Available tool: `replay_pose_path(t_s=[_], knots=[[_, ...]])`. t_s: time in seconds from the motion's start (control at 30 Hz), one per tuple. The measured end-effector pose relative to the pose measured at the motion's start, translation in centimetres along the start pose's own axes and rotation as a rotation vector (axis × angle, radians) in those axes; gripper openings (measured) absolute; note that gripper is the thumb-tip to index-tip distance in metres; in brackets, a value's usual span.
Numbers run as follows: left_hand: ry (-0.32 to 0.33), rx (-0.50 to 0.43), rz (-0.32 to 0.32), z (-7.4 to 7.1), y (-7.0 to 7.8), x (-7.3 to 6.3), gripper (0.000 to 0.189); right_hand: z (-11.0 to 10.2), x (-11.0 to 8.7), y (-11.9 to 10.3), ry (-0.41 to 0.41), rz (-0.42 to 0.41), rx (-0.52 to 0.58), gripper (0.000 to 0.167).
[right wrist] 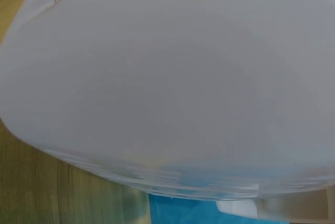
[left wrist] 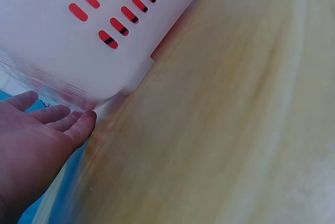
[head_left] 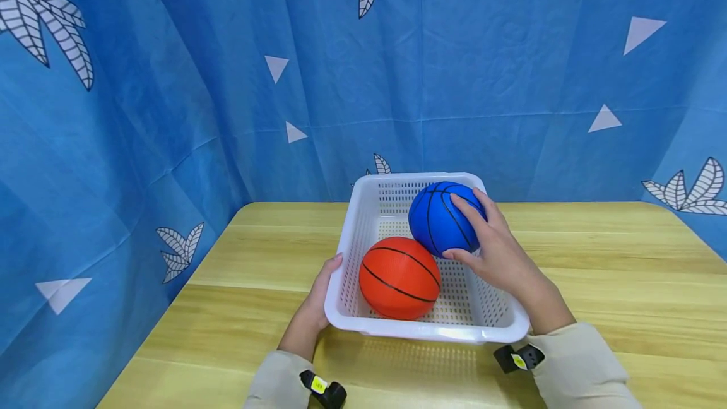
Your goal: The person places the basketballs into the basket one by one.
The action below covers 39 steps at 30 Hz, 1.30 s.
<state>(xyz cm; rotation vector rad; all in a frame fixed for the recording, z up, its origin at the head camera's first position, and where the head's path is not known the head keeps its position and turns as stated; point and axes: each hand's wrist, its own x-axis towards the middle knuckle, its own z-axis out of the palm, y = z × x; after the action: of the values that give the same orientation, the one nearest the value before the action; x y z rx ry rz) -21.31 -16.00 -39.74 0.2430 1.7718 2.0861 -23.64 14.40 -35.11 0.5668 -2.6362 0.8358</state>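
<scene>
A white perforated plastic basket [head_left: 428,331] stands on the wooden table, with an orange-red mini basketball [head_left: 400,278] in its front left part. Toward the back right of the basket is a blue mini basketball [head_left: 440,219], which my right hand [head_left: 496,251] grips from the right with spread, curved fingers. My left hand [head_left: 319,295] holds the basket's left rim, a digit at the rim's edge. In the left wrist view, the fingers [left wrist: 81,127] reach the underside of that rim. The basket's wall fills the right wrist view and hides the right hand there.
The wooden table [head_left: 613,270] stretches out on both sides of the basket. Behind it and at the left hangs a blue curtain [head_left: 483,68] with white leaves and triangles. Black wrist cameras sit on both sleeves, near the basket's front edge.
</scene>
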Motion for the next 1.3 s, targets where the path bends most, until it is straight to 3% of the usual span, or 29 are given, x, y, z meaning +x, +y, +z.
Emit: replay_pose_path(t_s=[0.3, 0.7, 1.3], knots=[[0.002, -0.003, -0.002, 0.12, 0.07, 0.17, 0.066, -0.15, -0.02, 0.13, -0.005, 0.005, -0.009, 0.091], [-0.011, 0.003, 0.009, 0.12, 0.03, 0.38, 0.066, -0.29, -0.15, 0.13, -0.049, 0.037, -0.033, 0.068], [0.015, -0.043, -0.019, -0.21, 0.10, 0.32, 0.067, 0.30, -0.54, -0.41, -0.022, 0.018, -0.025, 0.075]])
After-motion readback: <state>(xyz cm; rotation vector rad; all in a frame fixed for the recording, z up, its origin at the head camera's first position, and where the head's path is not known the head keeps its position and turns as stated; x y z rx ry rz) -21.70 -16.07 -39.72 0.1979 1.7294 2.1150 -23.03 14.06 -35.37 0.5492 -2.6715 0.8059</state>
